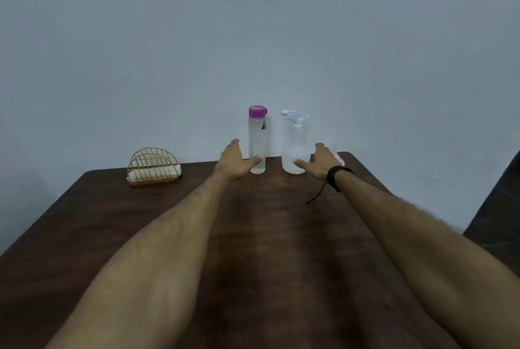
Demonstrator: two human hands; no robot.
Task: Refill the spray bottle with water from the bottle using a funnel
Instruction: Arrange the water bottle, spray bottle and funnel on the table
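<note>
Your right hand hides something pale behind it. The clear spray bottle stands upright, nozzle pointing left. Your left hand is spread too; neither hand holds anything.

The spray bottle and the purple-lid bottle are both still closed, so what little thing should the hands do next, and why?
Probably close each hand around the bottle beside it. The left hand is open at the water bottle, thumb at its base, and the right hand is open at the spray bottle. The purple lid and the sprayer top are still on, so neither can be opened without a firm grip first.
</note>
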